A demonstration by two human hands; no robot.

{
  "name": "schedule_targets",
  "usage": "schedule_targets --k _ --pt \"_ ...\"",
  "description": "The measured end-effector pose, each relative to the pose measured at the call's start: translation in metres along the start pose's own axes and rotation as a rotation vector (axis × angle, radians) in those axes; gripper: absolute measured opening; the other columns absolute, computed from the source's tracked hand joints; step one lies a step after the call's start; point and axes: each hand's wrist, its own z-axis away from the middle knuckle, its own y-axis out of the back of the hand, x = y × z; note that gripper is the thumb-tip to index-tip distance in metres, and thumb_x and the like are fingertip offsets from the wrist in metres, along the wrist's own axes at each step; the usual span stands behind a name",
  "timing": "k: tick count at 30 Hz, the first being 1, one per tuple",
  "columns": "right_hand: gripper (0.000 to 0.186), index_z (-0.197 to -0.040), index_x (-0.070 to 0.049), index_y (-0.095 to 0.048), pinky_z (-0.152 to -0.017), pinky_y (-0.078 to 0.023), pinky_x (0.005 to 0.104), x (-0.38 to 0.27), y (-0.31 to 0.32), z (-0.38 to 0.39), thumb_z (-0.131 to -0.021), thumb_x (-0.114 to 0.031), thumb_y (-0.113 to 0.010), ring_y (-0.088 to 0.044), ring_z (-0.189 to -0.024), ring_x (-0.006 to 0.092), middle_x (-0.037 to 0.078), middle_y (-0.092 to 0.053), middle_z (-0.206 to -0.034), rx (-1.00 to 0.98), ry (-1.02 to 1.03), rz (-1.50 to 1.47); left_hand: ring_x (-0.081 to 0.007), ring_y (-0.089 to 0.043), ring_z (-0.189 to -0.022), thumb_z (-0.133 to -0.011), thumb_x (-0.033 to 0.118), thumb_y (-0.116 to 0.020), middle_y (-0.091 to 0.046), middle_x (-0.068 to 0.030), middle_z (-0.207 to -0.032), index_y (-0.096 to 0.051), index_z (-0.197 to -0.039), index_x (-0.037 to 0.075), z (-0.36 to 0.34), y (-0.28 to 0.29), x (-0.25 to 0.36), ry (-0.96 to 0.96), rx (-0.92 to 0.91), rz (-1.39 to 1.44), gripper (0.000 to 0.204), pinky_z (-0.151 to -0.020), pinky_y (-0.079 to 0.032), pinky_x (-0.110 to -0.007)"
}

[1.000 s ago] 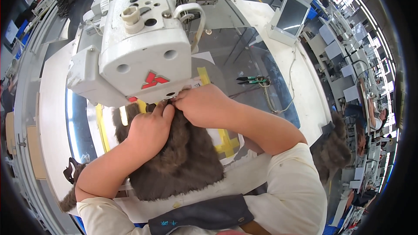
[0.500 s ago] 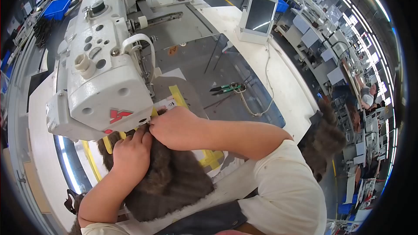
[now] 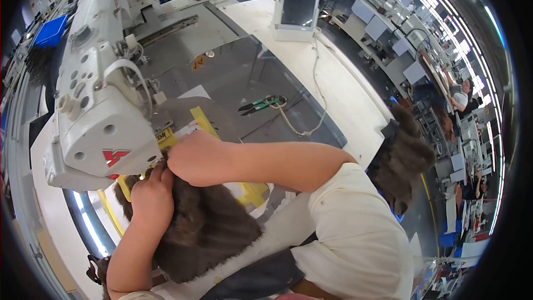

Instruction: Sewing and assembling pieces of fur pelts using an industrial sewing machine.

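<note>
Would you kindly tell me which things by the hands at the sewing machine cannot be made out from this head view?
- Needle and presser foot: hidden behind the white sewing machine head and the right hand.
- Fingertips of the left hand: tucked under the machine, so its grip on the brown fur piece is unclear.
- Fur's lower-left end: cut off near the rim.
- Green-handled snips: too small to detail.

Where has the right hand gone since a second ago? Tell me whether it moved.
No. The right hand stays pressed on the fur beside the sewing machine.
</note>
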Motion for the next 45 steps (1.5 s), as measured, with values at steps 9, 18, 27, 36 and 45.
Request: schedule_targets --k 9,18,27,36,45 --pt "0.018 -0.078 -0.004 -0.076 -0.065 -0.058 0.0499 0.024 -0.002 -0.008 -0.073 -0.018 -0.067 -0.074 -0.081 0.0384 0.017 -0.074 -0.081 0.043 -0.040 -0.045 -0.0397 -0.072 -0.090 -0.092 0.004 -0.050 -0.068 -0.0175 -0.127 -0.064 -0.124 0.004 -0.015 -0.017 -0.012 0.044 -0.067 -0.014 0.035 -0.076 -0.058 -0.048" --pt "0.027 -0.106 -0.018 -0.080 -0.082 -0.058 0.0471 0.047 -0.015 -0.014 -0.088 -0.023 -0.059 -0.071 -0.104 0.0324 0.007 -0.077 -0.107 -0.042 0.071 -0.012 -0.0418 -0.063 -0.122 -0.098 0.005 -0.043 -0.061 -0.0181 -0.143 -0.059 -0.136 0.002 -0.012 -0.027 -0.025 0.090 -0.124 0.065 0.041 -0.097 -0.053 -0.047" --pt "0.026 -0.107 -0.021 -0.081 -0.084 -0.058 0.0441 0.060 -0.029 -0.023 -0.090 -0.025 -0.062 -0.071 -0.105 0.0311 0.005 -0.077 -0.108 -0.002 0.061 -0.086 -0.0432 -0.060 -0.125 -0.094 -0.001 -0.046 -0.058 -0.0201 -0.145 -0.055 -0.139 0.001 -0.003 0.015 0.009 -0.035 -0.084 0.207 0.046 -0.100 -0.051 -0.049" --pt "0.030 -0.111 -0.025 -0.081 -0.086 -0.058 0.0425 0.056 -0.017 -0.022 -0.086 -0.023 -0.064 -0.071 -0.105 0.0276 0.002 -0.077 -0.109 -0.014 0.030 -0.140 -0.0444 -0.068 -0.095 -0.087 -0.005 -0.051 -0.059 -0.0173 -0.146 -0.056 -0.134 0.002 0.001 0.020 0.014 -0.026 -0.122 0.191 0.048 -0.081 -0.055 -0.050" --pt "0.041 -0.112 -0.023 -0.081 -0.089 -0.057 0.0412 0.057 -0.004 -0.025 -0.082 -0.015 -0.055 -0.071 -0.107 0.0272 0.002 -0.078 -0.113 -0.069 -0.033 -0.219 -0.0407 -0.070 -0.092 -0.088 -0.002 -0.051 -0.060 -0.0154 -0.144 -0.057 -0.131 0.002 -0.001 0.024 0.011 0.006 -0.177 0.108 0.044 -0.079 -0.058 -0.047"
